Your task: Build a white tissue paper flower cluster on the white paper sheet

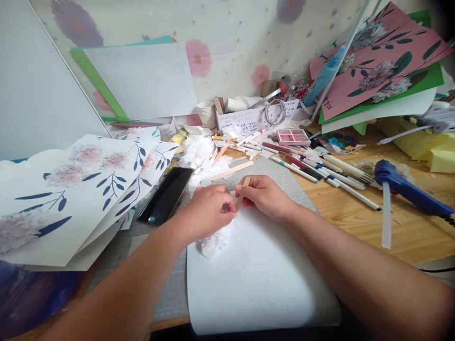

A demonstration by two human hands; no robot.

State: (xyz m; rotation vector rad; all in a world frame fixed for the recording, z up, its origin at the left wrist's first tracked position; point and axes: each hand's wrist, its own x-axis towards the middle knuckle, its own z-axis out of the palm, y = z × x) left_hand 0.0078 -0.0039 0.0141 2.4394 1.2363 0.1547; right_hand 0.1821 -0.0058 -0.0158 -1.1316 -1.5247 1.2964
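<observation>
A wooden craft stick (243,193) stands nearly upright in my right hand (265,196), gripped between thumb and fingers. Its lower end comes close to the fingertips of my left hand (208,210), which are pinched together; whatever they hold is hidden or too small to name. Under both hands lies a sheet of white paper (256,284), its near end curling over the table edge. On that sheet, just below my left fingers, sits a crumpled white tissue-paper flower (215,242) with shiny bits beside it.
A black phone (166,196) lies left of my hands on the grey cutting mat (170,284). Flower pictures (81,189) spread on the left. Tissue scraps (197,151), several markers (295,169) and a pink palette (293,137) lie behind. At right rests a blue glue gun (408,189).
</observation>
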